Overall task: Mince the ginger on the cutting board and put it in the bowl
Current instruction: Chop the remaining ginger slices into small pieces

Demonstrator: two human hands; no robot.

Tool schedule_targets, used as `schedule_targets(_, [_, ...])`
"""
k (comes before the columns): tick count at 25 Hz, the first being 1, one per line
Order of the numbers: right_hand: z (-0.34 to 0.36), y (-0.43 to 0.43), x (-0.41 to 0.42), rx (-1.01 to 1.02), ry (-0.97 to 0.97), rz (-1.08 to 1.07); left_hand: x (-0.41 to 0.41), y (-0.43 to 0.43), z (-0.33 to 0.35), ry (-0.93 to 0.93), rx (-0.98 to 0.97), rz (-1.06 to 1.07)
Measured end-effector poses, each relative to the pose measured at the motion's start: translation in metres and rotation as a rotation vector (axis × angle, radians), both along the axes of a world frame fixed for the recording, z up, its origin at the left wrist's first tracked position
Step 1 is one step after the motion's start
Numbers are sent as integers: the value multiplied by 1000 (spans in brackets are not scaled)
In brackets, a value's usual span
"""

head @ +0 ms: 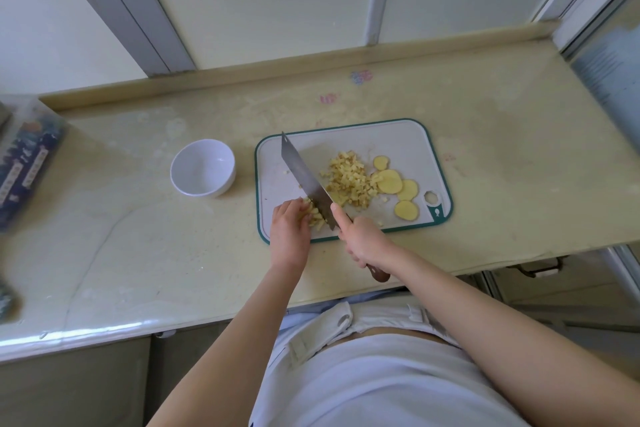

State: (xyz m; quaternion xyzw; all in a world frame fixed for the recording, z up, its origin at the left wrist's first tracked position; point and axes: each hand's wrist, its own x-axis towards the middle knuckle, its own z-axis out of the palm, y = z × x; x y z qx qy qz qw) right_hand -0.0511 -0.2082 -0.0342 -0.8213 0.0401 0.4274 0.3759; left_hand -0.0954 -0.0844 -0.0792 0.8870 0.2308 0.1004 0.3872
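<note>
A white cutting board (408, 142) with a green rim lies on the counter. On it sits a heap of diced ginger (348, 180), and several round ginger slices (389, 181) lie to its right. My right hand (362, 239) grips the wooden handle of a cleaver (304, 177), forefinger along the blade's spine. The blade rests on a small bunch of ginger strips (316, 217) at the board's near left. My left hand (289, 227) holds those strips with curled fingers, just left of the blade. An empty white bowl (202, 167) stands left of the board.
The beige counter (138, 236) runs left to right under a window sill. A dark blue patterned package (24, 170) lies at the far left edge. A cabinet handle (535, 269) shows below the counter's right front edge.
</note>
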Motion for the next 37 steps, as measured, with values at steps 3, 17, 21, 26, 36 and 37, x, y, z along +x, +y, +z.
schedule_targets(3, [-5, 1, 4, -5, -2, 5, 0, 3, 1, 7, 8, -23])
schedule_targets(17, [1, -18, 7, 81, -100, -13, 1, -6, -3, -29, -62, 51])
schedule_targets(21, [6, -16, 2, 100, -106, -37, 2, -6, -2, -28, -70, 13])
schedule_targets(26, [12, -15, -4, 118, -75, -47, -4, -2, 3, -15, -61, -39])
schedule_targets(36, [19, -14, -15, 128, -60, -35, 3, 2, -2, 56, 64, 2])
schedule_targets(37, [19, -14, -15, 125, -59, -32, 3, 2, -1, 46, 71, -3])
